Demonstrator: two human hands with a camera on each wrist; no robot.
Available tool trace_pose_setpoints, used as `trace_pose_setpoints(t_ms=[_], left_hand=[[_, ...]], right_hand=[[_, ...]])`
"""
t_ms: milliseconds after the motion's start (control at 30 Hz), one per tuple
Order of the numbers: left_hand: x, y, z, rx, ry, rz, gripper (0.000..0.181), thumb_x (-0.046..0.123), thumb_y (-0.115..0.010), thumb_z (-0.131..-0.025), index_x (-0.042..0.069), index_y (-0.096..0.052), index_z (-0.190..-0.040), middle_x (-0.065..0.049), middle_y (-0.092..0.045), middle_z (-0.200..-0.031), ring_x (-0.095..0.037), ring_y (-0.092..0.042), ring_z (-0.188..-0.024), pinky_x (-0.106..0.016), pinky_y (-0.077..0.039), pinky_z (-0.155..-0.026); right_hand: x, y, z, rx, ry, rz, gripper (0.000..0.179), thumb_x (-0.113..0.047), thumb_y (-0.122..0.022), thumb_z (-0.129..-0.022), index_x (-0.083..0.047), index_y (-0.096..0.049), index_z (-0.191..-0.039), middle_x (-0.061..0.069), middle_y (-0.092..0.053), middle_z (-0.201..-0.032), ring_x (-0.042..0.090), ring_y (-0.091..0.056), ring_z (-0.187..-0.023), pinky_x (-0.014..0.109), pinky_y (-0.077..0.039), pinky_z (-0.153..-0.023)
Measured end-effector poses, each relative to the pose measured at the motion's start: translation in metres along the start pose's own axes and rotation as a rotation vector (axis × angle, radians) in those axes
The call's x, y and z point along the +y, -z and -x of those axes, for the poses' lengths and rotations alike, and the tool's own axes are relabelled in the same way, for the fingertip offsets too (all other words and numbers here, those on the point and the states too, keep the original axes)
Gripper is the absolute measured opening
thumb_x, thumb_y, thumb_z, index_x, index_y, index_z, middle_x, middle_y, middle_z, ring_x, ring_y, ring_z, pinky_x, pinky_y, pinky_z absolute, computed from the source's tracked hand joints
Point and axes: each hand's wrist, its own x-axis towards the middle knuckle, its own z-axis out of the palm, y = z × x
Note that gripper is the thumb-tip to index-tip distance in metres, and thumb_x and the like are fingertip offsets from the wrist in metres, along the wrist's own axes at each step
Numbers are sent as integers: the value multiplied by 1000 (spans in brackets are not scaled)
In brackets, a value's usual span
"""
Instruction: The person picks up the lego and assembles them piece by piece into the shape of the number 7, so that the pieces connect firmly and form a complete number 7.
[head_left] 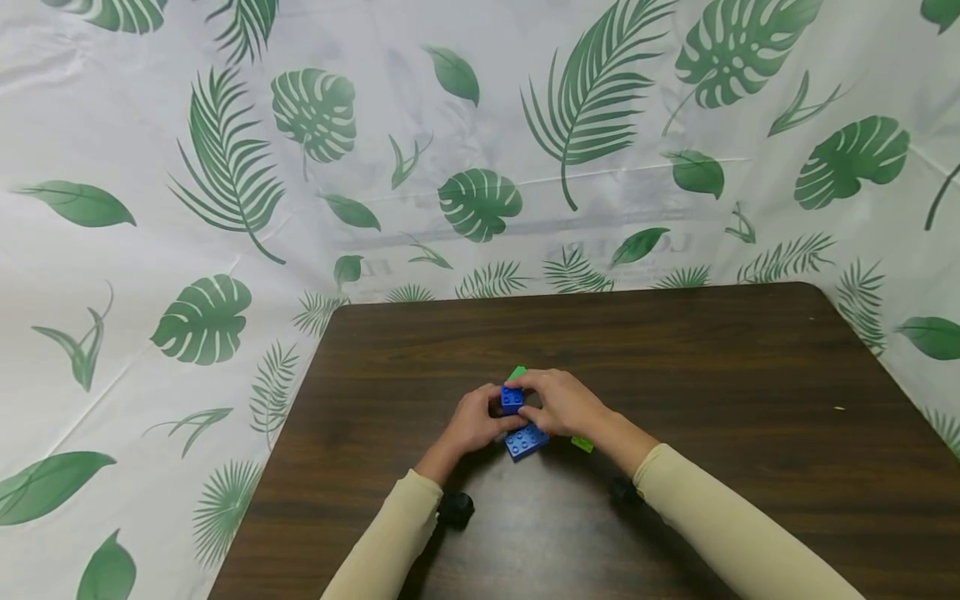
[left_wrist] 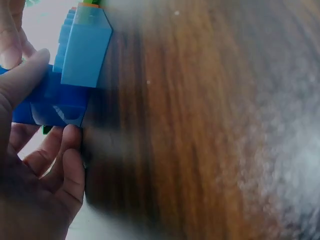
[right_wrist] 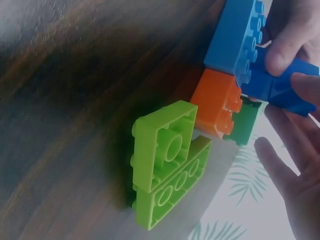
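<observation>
Both hands meet over toy building bricks. My left hand (head_left: pixel 474 423) holds a dark blue brick (left_wrist: pixel 50 102), its thumb (left_wrist: pixel 27 75) on one side and curled fingers on another. My right hand (head_left: pixel 561 404) pinches the upper dark blue brick (head_left: pixel 512 400) between thumb and fingers. In the right wrist view, a seam crosses the dark blue piece (right_wrist: pixel 295 92), which looks like two bricks stacked. Beside it lies a lighter blue brick (head_left: pixel 527 442) with studs up. An orange brick (right_wrist: pixel 215 102) and a green brick (right_wrist: pixel 244 122) are close by; the hands partly hide them.
Two lime green bricks (right_wrist: pixel 165 157) lie on the table with hollow undersides showing, near my right hand. The dark wooden table (head_left: pixel 390 358) meets a white leaf-print sheet (head_left: pixel 405 100) behind and at the sides. Black objects (head_left: pixel 456 510) sit at both wrists.
</observation>
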Motion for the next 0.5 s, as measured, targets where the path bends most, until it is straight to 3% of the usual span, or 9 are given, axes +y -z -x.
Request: trace_pose_setpoints(t_ms=[233, 500], left_hand=[[1, 1, 1, 12, -3, 19, 36, 35, -80, -83, 16, -68, -112, 6, -59, -90, -12, -53, -75, -27, -44, -64], [0, 1, 1, 46, -68, 17, 33, 34, -80, -83, 14, -69, -107, 4, -57, -84, -11, -51, -71, -25, -43, -61]], right_hand=[[-1, -1, 0, 0, -4, -3, 46, -22, -73, -89, -13, -62, -132, 3, -66, -122, 20, -65, -106, 44, -51, -93], [-1, 2, -1, -24, -12, -34, 44, -21, -73, -89, -14, -63, -131, 2, -66, -121, 19, -65, -106, 41, -52, -92]])
